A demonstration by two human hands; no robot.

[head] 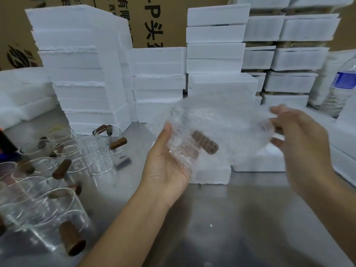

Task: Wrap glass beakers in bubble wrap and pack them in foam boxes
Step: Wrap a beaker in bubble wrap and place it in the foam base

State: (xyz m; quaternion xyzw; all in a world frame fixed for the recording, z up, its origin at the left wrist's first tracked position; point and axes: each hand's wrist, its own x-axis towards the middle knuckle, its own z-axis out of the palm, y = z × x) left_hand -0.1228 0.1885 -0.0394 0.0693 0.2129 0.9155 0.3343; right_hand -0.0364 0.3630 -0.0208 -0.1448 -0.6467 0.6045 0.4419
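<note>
A glass beaker with a brown wooden handle (205, 144) lies inside a sheet of clear bubble wrap (221, 120), held above the steel table. My left hand (165, 162) cups the wrapped beaker from the left and below, thumb up against the wrap. My right hand (300, 139) is blurred and grips the wrap's right edge between thumb and fingers. Beneath them lie a small foam box (212, 175) and a larger foam piece (260, 162). Several bare beakers with wooden handles (63, 170) stand at the left.
Tall stacks of white foam boxes (86, 74) fill the back of the steel table (231, 218), with cardboard cartons (154, 22) behind. A water bottle (341, 85) stands at the right. A dark object (7, 143) sits at the far left.
</note>
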